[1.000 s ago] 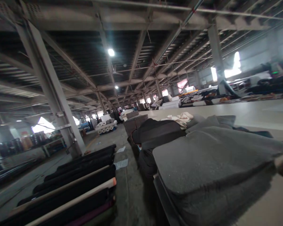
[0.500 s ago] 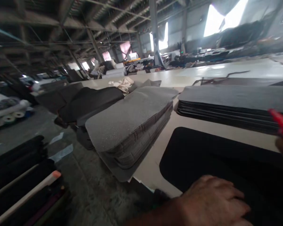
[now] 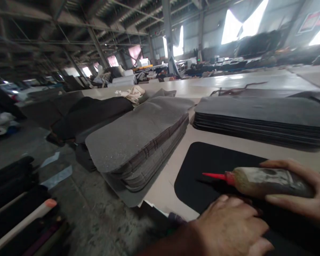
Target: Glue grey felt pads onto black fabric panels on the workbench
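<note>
My right hand [image 3: 306,192] grips a squeeze bottle [image 3: 269,180] with a worn, smudged label and a long red nozzle. The bottle lies nearly level, its tip pointing left, a little above a black sheet with rounded corners [image 3: 197,163]. Palm down on that sheet, my left hand [image 3: 233,225] rests near its front edge with the fingers slightly bent and apart. The right part of the sheet is dark and partly covered by my hands.
A tall stack of grey sheets [image 3: 138,135] stands left of the black sheet on the pale table [image 3: 165,188]. Behind lies another stack of dark sheets [image 3: 261,110]. Dark fabric [image 3: 96,110] hangs over the table's left side. Fabric rolls [image 3: 21,220] lie at floor level, lower left.
My right hand has brought the bottle in from the right edge to over the black sheet. The left hand stays on the sheet. The view has turned slightly right.
</note>
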